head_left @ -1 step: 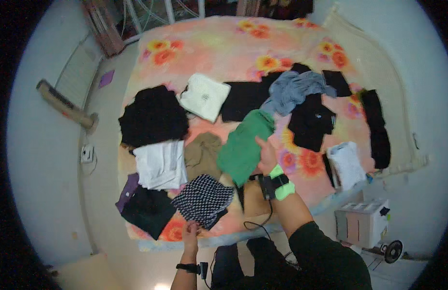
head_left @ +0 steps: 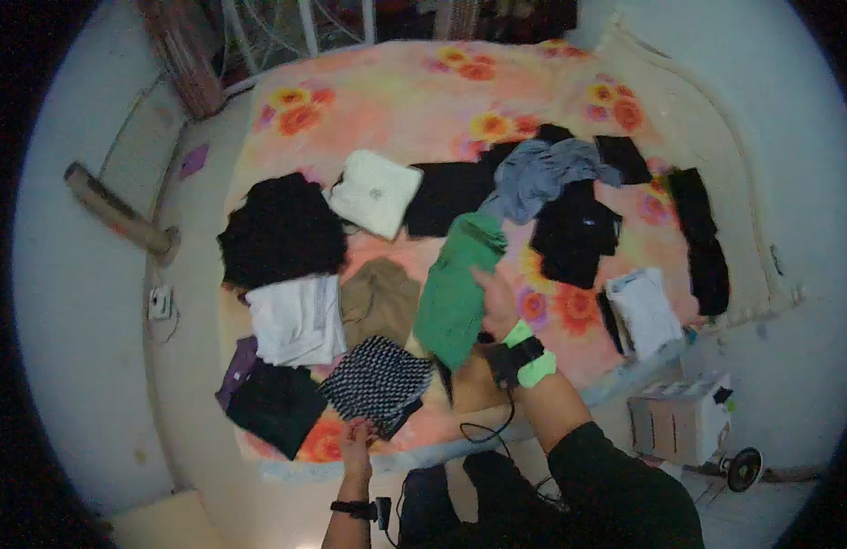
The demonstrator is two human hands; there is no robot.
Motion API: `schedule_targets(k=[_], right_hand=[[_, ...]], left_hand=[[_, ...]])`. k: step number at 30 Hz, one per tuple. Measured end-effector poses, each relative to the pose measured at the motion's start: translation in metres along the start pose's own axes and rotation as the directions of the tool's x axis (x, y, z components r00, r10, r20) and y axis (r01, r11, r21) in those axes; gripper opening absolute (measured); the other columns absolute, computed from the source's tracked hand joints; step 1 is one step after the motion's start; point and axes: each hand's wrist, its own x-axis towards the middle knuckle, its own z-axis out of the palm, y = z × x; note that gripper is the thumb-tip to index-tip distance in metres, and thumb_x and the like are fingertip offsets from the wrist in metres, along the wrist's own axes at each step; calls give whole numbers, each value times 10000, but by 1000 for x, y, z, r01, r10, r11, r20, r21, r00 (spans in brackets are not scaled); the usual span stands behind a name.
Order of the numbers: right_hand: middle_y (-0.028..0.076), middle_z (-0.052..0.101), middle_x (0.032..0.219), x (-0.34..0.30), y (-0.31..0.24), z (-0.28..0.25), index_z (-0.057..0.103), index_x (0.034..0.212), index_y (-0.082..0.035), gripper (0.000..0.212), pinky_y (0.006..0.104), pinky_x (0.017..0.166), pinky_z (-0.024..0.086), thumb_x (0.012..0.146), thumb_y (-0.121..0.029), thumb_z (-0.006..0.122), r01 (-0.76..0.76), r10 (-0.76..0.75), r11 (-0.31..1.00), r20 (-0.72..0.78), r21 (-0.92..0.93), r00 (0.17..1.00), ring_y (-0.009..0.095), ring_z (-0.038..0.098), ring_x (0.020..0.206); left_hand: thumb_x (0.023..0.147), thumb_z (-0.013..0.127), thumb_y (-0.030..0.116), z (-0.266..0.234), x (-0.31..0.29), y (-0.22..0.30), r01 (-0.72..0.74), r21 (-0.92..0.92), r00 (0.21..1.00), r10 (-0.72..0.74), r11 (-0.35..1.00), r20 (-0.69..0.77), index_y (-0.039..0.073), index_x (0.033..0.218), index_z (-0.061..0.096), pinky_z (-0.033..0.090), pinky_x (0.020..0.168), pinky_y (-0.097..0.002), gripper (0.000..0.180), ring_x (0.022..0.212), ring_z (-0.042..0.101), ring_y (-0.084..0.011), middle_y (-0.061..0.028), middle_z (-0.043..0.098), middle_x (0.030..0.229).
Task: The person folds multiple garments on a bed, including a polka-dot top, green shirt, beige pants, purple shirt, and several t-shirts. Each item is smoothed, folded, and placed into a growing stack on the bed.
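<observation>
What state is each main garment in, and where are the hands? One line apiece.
Green garment: long bundle, right hand at its edge
Patterned cloth: fairly flat, left hand at its near edge
Blue-gray garment: crumpled
Tan garment: rumpled
Cream-white garment: folded

Left wall [head_left: 62,320] and right wall [head_left: 798,146] looked pale, bluish; light was dim. I saw smooth pale floor [head_left: 195,366] along left side. At far end I made out white-barred frame [head_left: 309,27], dark beyond, brownish curtain [head_left: 181,64] at its left; couldn't tell window from door. Large bed [head_left: 387,101] filled middle, orange floral sheet [head_left: 300,119] over it, cream headboard [head_left: 675,105] curving at right. Tan column [head_left: 122,212] stood tilted in my view near left wall, white cabinet-like unit [head_left: 675,421] lower right.
</observation>
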Motion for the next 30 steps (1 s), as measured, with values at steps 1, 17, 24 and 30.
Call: schedule_targets(k=[1, 17, 24, 30], right_hand=[[94, 649, 1109, -23, -16, 16, 588, 1198, -40, 289, 347, 805, 549, 992, -240, 555, -151, 139, 975, -83, -163, 987, 202, 650, 933], [231, 621, 1081, -371, -163, 54, 439, 1409, -27, 607, 435, 816, 500, 905, -267, 679, 619, 303, 518, 803, -591, 513, 365, 620, 973], [90, 588, 1293, -398, -230, -14, 500, 1345, -8, 488, 396, 1034, 438, 945, -232, 667, 210, -311, 803, -91, -558, 946, 211, 545, 1199], [69, 598, 1293, -437, -203, -36, 494, 1359, -20, 484, 375, 982, 481, 952, -224, 658, -78, 47, 932, -97, -355, 994, 198, 578, 1144]], left_hand=[[1010, 570, 222, 19, -2, 15, 10, -73, 999, -7, 997, 43, 62, 1201, 542, 541, 784, -291, 250, 925, 640, -182, -79, 639, 1072], [957, 514, 604, 212, -191, 72, 574, -342, 550, -42, 744, 834, 75, 1358, 480, 479, 974, -442, 665, 1154, 571, -286, -112, 590, 1259], [945, 516, 624, 246, -235, 98, 681, -218, 337, -35, 699, 941, 70, 1395, 458, 475, 983, -446, 716, 1175, 563, -300, -120, 582, 1290], [936, 517, 641, 272, -261, 117, 690, -146, 281, -76, 709, 957, 65, 1427, 439, 472, 992, -450, 761, 1194, 556, -311, -127, 574, 1316]])
